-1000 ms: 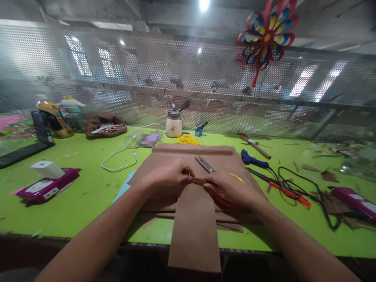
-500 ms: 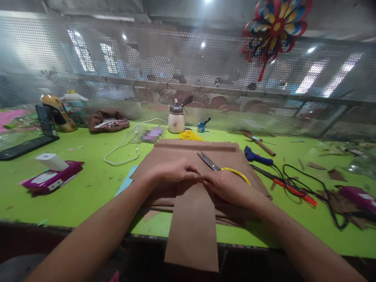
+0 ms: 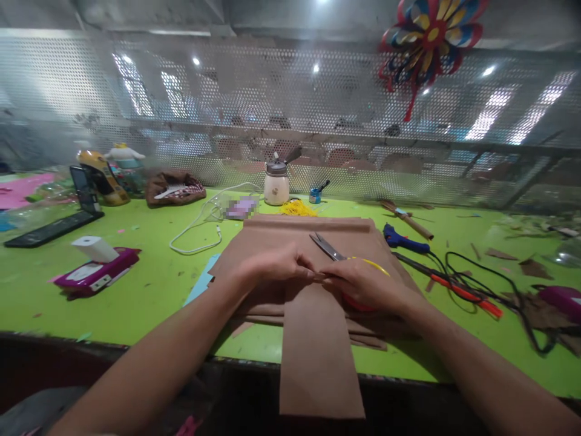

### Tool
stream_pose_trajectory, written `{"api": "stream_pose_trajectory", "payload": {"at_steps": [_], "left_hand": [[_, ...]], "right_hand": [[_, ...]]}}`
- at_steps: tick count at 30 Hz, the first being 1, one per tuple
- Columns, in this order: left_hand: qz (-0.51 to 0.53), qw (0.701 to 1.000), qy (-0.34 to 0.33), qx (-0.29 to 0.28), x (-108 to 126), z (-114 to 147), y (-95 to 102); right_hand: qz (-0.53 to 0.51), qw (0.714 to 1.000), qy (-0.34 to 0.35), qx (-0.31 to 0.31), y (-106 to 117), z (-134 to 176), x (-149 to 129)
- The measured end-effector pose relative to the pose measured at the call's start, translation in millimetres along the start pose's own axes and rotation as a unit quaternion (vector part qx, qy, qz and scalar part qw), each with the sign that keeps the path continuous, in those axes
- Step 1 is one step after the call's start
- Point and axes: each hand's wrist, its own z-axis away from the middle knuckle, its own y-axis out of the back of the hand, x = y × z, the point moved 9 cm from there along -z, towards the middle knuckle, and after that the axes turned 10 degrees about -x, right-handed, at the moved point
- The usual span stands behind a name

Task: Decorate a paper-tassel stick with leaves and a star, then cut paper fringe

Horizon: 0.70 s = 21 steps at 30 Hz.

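A strip of brown kraft paper (image 3: 320, 357) hangs toward me over the table's front edge. At its far end my left hand (image 3: 285, 265) pinches it with thumb and fingers. Close beside, my right hand (image 3: 365, 281) pinches the same end, the fingertips of both hands almost meeting. Beneath them lies a stack of larger brown paper sheets (image 3: 272, 233). Scissors (image 3: 329, 247) with a yellow handle rest on the stack, blades pointing away to the left, partly covered by my right hand. Something red shows under that hand.
To the right lie a blue glue gun (image 3: 403, 239), a red-and-black tool (image 3: 463, 295) and a looped black cable. A purple power strip (image 3: 97, 272) and white cable (image 3: 195, 250) are at left. Behind the stack stand a cream jug (image 3: 276, 186) and yellow shreds (image 3: 298, 208).
The view has shifted slightly, so everything sits a little farther right. Both hands still pinch the strip's far end, and its near end has swung right. Red now shows below my right hand.
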Motion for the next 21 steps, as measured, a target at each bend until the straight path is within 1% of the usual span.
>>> {"api": "stream_pose_trajectory", "payload": {"at_steps": [4, 7, 11, 16, 18, 21], "left_hand": [[-0.001, 1.000, 0.003, -0.012, 3.8, 0.5, -4.8], [0.045, 0.999, -0.009, -0.006, 7.1, -0.7, -4.9], [0.115, 0.993, -0.028, 0.028, 6.7, -1.0, 2.5], [0.181, 0.982, -0.041, 0.039, -3.5, -3.2, 7.5], [0.204, 0.977, -0.044, 0.048, -8.0, -5.4, 8.0], [0.247, 0.966, -0.032, 0.065, -14.2, -7.8, 7.0]], "right_hand": [[-0.063, 0.998, 0.019, -0.008, 2.3, 3.5, 0.8], [-0.116, 0.993, 0.030, -0.007, 8.0, 4.3, 3.1], [-0.180, 0.983, -0.010, 0.018, 13.7, 2.5, 21.5], [-0.294, 0.955, -0.031, 0.003, 2.7, -1.6, 40.0], [-0.309, 0.950, -0.040, 0.011, 1.9, -1.4, 44.8], [-0.307, 0.950, -0.039, 0.041, 7.6, -0.2, 48.7]]}}
